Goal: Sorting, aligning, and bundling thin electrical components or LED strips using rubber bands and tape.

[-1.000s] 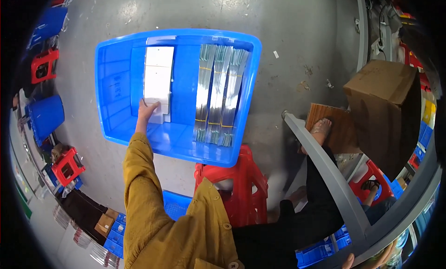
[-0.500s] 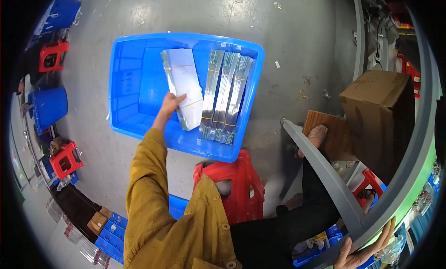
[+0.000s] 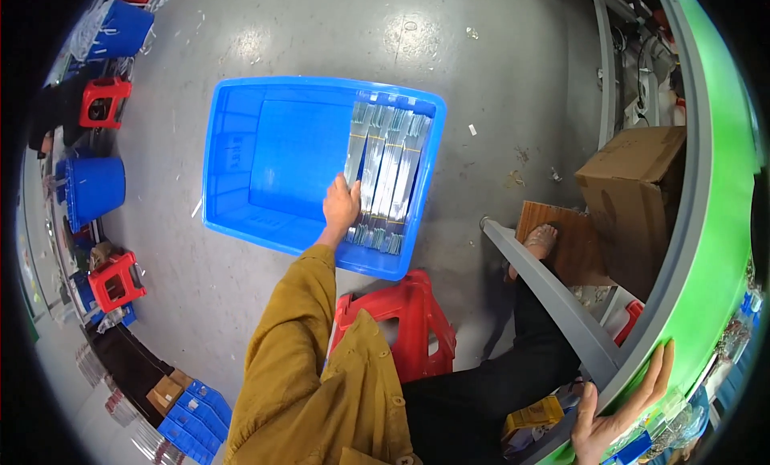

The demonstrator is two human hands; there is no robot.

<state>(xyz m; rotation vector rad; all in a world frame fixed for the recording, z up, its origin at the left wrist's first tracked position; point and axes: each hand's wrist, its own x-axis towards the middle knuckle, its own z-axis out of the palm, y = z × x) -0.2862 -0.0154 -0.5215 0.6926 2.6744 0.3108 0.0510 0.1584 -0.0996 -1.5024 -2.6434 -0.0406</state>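
Observation:
A large blue plastic bin [image 3: 241,224] sits on the grey floor. Along its right side stand rows of clear flat packets [image 3: 393,168] on edge. My left hand [image 3: 341,204] reaches into the bin in a mustard sleeve and grips the leftmost packet, pressing it against the rows. The left part of the bin is bare. My right hand [image 3: 618,417] is at the lower right, holding the rim of a green table [image 3: 706,248], fingers on top and thumb below.
A red stool [image 3: 417,320] stands just in front of the bin, by my legs. A grey table leg [image 3: 545,296] slants past a wooden board [image 3: 573,240] and my sandalled foot [image 3: 539,240]. A cardboard box [image 3: 642,184] sits right. A blue bucket [image 3: 92,188] and red stools [image 3: 116,280] line the left.
My left hand has carried a white-looking packet from the bin's left half across to the right and set it on edge against the packet rows. My right hand has come into view.

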